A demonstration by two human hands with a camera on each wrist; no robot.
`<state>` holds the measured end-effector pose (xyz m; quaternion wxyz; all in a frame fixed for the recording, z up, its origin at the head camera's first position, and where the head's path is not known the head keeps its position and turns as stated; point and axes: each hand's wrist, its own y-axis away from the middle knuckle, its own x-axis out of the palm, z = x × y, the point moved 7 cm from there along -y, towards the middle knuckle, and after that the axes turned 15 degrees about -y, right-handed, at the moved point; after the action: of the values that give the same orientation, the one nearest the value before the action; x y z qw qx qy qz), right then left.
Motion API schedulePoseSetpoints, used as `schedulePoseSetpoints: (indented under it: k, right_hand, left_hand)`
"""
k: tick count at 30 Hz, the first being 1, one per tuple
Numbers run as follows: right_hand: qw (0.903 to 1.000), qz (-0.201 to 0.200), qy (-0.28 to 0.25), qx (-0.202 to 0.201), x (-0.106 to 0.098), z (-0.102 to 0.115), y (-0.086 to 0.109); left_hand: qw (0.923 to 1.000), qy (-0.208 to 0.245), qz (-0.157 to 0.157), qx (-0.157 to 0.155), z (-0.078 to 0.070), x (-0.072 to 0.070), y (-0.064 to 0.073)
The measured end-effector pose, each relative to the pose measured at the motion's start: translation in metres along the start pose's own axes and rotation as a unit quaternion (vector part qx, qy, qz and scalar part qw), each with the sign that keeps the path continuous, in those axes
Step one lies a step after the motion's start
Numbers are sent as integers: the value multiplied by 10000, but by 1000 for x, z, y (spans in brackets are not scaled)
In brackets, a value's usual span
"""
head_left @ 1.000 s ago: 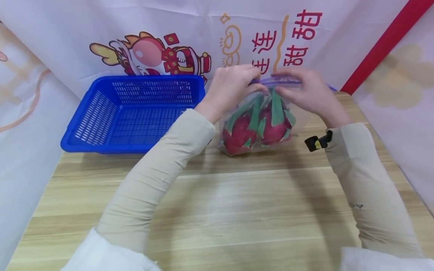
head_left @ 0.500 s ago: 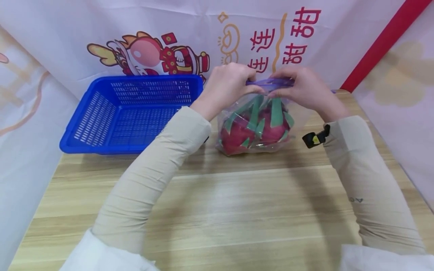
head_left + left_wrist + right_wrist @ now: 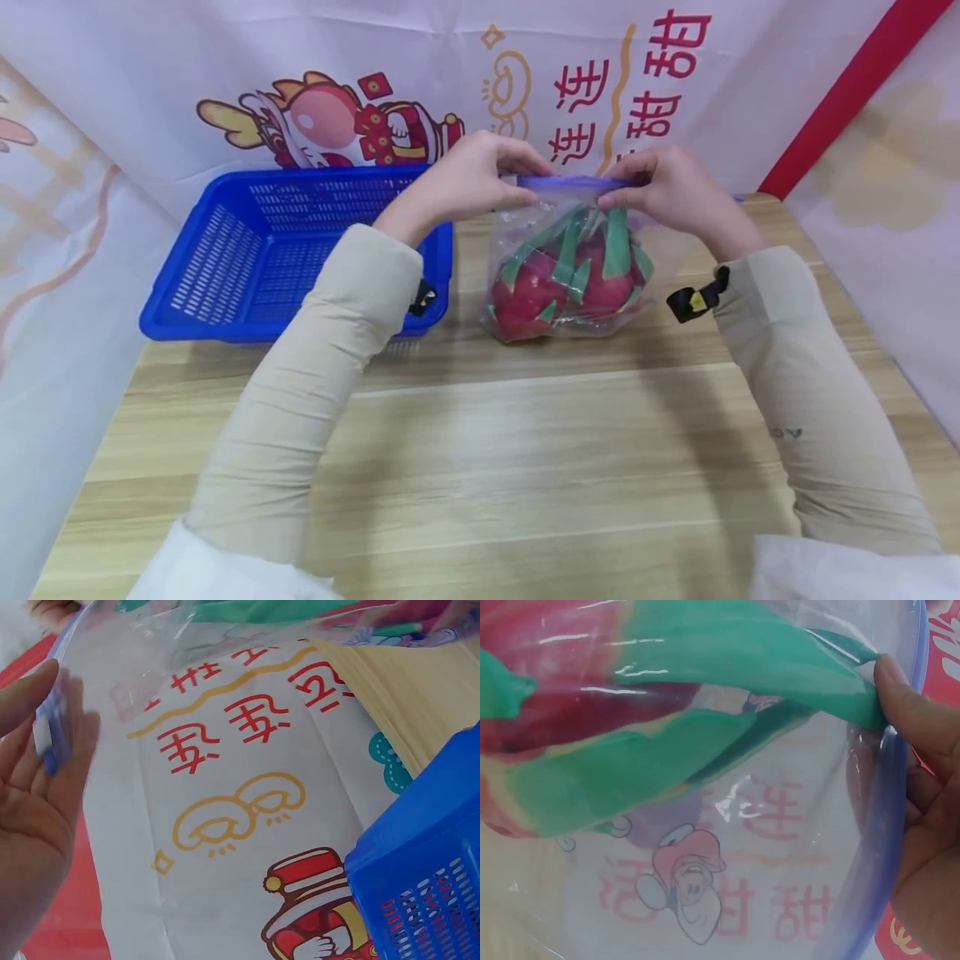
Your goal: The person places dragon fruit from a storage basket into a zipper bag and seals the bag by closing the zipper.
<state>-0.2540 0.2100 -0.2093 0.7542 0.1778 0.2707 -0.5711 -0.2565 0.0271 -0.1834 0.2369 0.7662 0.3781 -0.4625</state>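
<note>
Two red dragon fruits [image 3: 525, 292] with green scales stand side by side in a clear zip bag [image 3: 508, 242] on the wooden table. A purple zip strip [image 3: 573, 182] runs along the bag's top. My right hand [image 3: 671, 196] pinches this strip between thumb and fingers; the right wrist view shows the thumb [image 3: 911, 705] on the film at the zip. At the strip's other end is my left hand [image 3: 472, 175], thumb and fingers spread apart. In the left wrist view, the bag's corner [image 3: 51, 742] lies against its straight fingers, the thumb held off it.
A blue plastic basket [image 3: 161, 287] with slotted walls stands left of the bag, beneath the left forearm. Behind it hangs a white cloth [image 3: 450, 75] with red lettering and a cartoon figure. The wooden table [image 3: 525, 467] stretches toward me.
My left hand has slid left along the zip from near the right hand to the bag's corner, and its fingers have spread. The right hand keeps its hold; the zip strip is now flatter and straighter.
</note>
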Motion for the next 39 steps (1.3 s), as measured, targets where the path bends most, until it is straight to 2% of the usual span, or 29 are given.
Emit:
schedulePoseSetpoints:
  k: [3, 8, 12, 17, 21, 27, 32, 37, 39]
  right_hand:
    - [9999, 72, 84, 16, 0, 2, -2]
    - [9998, 200, 62, 5, 2, 11, -5]
    - [9988, 412, -254, -55, 12, 27, -5]
    - [9957, 432, -765, -297, 25, 48, -7]
    - [9953, 405, -747, -463, 36, 61, -11]
    - [9978, 275, -497, -348, 46, 65, -19]
    - [9982, 200, -513, -232, 50, 62, -21]
    - [9986, 161, -495, -109, 53, 62, -22]
    - [9988, 120, -465, -75, 55, 62, -23]
  left_hand:
    - [9994, 344, -8, -53, 5, -3, 5]
    - [9983, 587, 4, -69, 7, -5, 9]
    - [9961, 870, 159, -36, 8, -3, 10]
    - [9915, 1275, 249, -80, 14, -2, 14]
    - [9873, 1570, 172, -145, 19, -3, 16]
    - [9890, 1459, 210, -139, 24, -2, 18]
    - [9897, 1419, 153, -139, 26, -1, 19]
    - [9894, 1415, -163, -295, 32, -4, 20]
    - [9867, 1534, -345, -407, 35, -6, 20]
